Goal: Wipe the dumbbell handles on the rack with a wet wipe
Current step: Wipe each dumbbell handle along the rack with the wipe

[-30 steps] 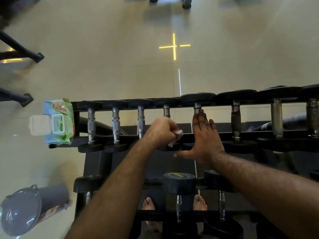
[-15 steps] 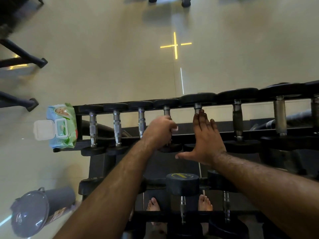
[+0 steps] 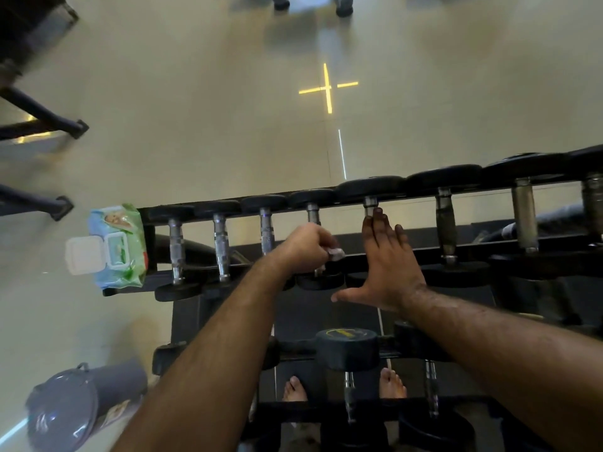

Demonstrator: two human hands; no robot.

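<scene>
handle (image 3: 313,214): knurled steel, black end weights, fourth from left on rack (image 3: 489,246) top row
wipe (image 3: 336,252): small white wad, against handle
left hand (image 3: 305,247): fingers curled round wipe and handle
right hand (image 3: 388,259): fingers straight, flat over next dumbbell
wipes pack (image 3: 114,246): lid open, rack's left end

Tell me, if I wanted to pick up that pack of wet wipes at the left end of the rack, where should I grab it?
Probably by its two long edges, coming down from above. The pack of wet wipes lies flat on the rack end with its lid flipped open to the left, so pinching across the soft body, clear of that lid, looks safest.
</scene>
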